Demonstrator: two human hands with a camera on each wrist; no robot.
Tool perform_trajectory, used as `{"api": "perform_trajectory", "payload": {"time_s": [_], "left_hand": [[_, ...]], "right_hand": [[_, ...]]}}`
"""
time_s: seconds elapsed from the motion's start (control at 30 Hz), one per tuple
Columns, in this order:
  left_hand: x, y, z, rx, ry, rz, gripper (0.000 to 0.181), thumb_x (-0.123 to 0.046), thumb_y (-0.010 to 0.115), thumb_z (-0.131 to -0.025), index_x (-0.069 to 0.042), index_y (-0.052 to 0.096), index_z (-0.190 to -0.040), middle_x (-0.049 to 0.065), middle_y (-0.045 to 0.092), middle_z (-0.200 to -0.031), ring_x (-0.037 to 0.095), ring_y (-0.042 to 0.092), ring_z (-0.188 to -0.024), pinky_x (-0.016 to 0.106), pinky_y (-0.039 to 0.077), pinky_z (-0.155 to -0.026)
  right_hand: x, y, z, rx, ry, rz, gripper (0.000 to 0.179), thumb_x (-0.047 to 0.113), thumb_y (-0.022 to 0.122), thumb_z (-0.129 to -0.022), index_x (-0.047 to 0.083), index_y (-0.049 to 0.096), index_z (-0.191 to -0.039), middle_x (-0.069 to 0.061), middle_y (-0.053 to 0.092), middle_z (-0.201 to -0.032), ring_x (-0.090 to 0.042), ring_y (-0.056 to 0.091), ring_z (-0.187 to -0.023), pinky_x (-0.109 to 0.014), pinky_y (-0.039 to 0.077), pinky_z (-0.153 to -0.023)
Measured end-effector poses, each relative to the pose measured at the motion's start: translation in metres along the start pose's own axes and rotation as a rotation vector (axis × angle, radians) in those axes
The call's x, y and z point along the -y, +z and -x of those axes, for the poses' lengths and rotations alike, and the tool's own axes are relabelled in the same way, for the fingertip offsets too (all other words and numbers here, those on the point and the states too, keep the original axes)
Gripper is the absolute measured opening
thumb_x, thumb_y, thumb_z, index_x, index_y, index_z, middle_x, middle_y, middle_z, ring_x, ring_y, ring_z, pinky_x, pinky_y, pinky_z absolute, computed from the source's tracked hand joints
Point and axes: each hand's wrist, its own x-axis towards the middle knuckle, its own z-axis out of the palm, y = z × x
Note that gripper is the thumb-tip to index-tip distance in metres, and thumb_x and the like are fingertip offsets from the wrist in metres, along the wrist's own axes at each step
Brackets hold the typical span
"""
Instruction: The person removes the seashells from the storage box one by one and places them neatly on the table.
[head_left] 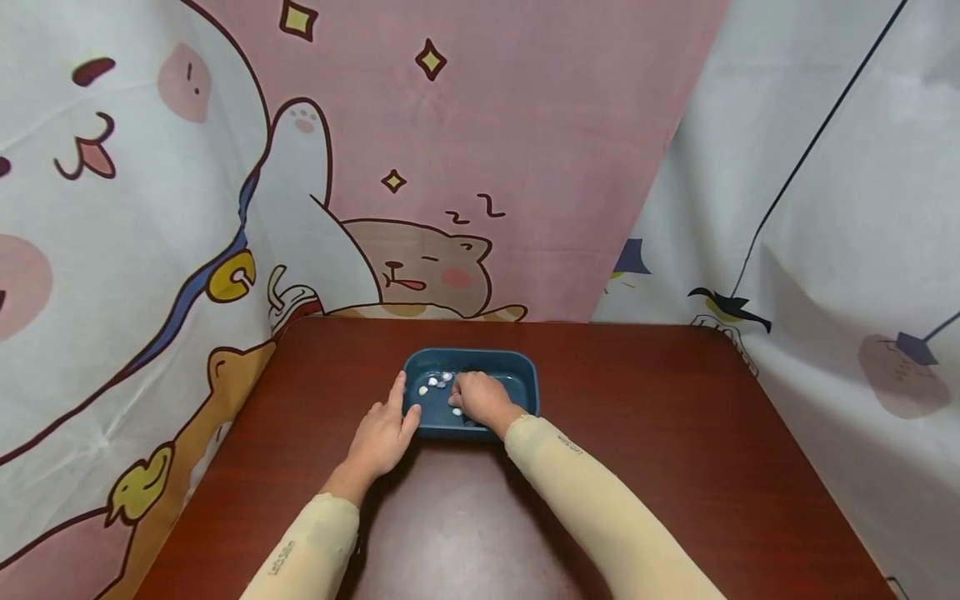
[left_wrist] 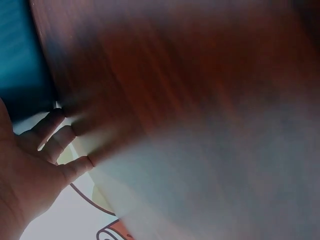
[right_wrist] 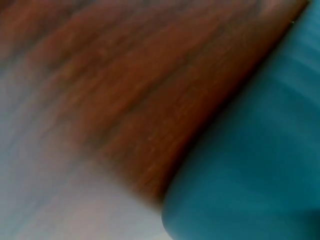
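Observation:
A dark teal rectangular tray (head_left: 528, 379) sits on the table, with several small white pebble-like pieces (head_left: 432, 382) on its floor, mostly toward the left. My left hand (head_left: 381, 433) rests against the tray's left side, its index finger stretched along the wall and the thumb at the near left corner. The left wrist view shows that hand (left_wrist: 32, 170) with spread, fairly straight fingers. Reaching over the near right rim, my right hand (head_left: 483, 398) is down inside the tray with curled fingers, and one white piece (head_left: 457, 412) lies just below its fingertips. Whether it pinches a piece, I cannot tell.
The brown wooden table (head_left: 645, 467) extends around the tray, with a glossy light patch in front. A printed cartoon cloth (head_left: 525, 150) hangs behind the table's far edge and along both sides. In the right wrist view, only the tray's wall (right_wrist: 250, 160) and tabletop appear.

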Motion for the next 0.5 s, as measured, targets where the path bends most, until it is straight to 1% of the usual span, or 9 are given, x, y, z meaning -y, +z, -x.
{"api": "perform_trajectory", "payload": {"time_s": [0.07, 0.27, 0.33, 0.5], "left_hand": [[0.0002, 0.0007, 0.0005, -0.002, 0.001, -0.004, 0.076, -0.048, 0.043, -0.114, -0.016, 0.008, -0.174, 0.02, 0.064, -0.149, 0.04, 0.06, -0.121, 0.062, 0.048, -0.108], [0.0002, 0.002, 0.0009, -0.003, 0.0, 0.01, 0.077, -0.048, 0.044, -0.113, -0.018, 0.007, -0.174, 0.02, 0.065, -0.146, 0.039, 0.059, -0.122, 0.061, 0.047, -0.11], [0.0006, 0.0023, 0.0013, 0.003, -0.004, 0.014, 0.077, -0.048, 0.044, -0.113, -0.018, 0.007, -0.174, 0.02, 0.067, -0.144, 0.039, 0.058, -0.122, 0.062, 0.047, -0.11], [0.0017, 0.0024, 0.0025, 0.006, -0.005, 0.012, 0.078, -0.048, 0.045, -0.113, -0.018, 0.005, -0.174, 0.02, 0.069, -0.141, 0.038, 0.058, -0.121, 0.061, 0.047, -0.109]], "right_hand": [[0.0006, 0.0014, 0.0002, -0.015, 0.003, -0.001, 0.019, 0.03, 0.071, -0.105, 0.017, 0.067, -0.091, 0.004, 0.064, -0.081, -0.012, 0.058, -0.072, -0.033, 0.051, -0.072], [0.002, 0.0022, 0.0008, -0.121, 0.018, -0.033, 0.015, 0.032, 0.066, -0.107, 0.017, 0.066, -0.105, 0.001, 0.07, -0.089, -0.014, 0.063, -0.077, -0.039, 0.057, -0.079], [0.0023, 0.002, 0.0013, -0.139, 0.012, -0.036, 0.014, 0.031, 0.067, -0.107, 0.018, 0.067, -0.108, 0.002, 0.072, -0.091, -0.013, 0.063, -0.077, -0.039, 0.058, -0.08], [0.0032, 0.0019, 0.002, -0.197, -0.037, -0.028, 0.013, 0.029, 0.072, -0.104, 0.018, 0.073, -0.111, 0.002, 0.078, -0.098, -0.013, 0.066, -0.078, -0.039, 0.059, -0.081]]}}
